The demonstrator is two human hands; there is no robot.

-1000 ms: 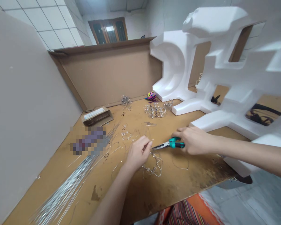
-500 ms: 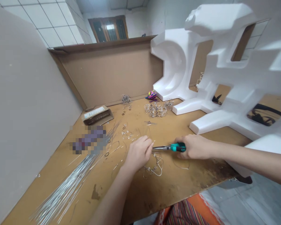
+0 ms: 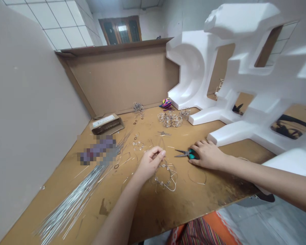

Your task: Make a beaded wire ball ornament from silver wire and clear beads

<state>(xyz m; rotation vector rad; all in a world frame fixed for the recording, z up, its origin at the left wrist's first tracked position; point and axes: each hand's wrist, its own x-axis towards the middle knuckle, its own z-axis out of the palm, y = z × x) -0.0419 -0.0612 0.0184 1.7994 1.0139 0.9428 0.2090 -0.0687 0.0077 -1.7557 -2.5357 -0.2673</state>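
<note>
My left hand [image 3: 151, 163] is closed in a pinch on a thin wire of the ring-shaped wire piece [image 3: 173, 185]. That piece has looped wires and clear beads, and part of it is hidden under my fingers. My right hand [image 3: 209, 154] is loosely closed from above over the green handles of the needle-nose pliers [image 3: 184, 153]. Their jaws stand apart and point left, toward my left hand. Most of the handles are hidden beneath my palm. A curved loose wire [image 3: 197, 182] lies below my right hand.
A bundle of straight wires [image 3: 76, 200] lies at left, near an opened cardboard box [image 3: 107, 126]. Finished-looking wire pieces [image 3: 169, 119], a colourful small object [image 3: 166, 103] and loose beads [image 3: 138, 146] lie farther back. White foam packaging [image 3: 220, 131] stands at right.
The pliers have moved right, away from my left fingers, and their jaws have opened. My right hand's grip has loosened. My left hand has turned, showing its thumb and more of the wire ring.
</note>
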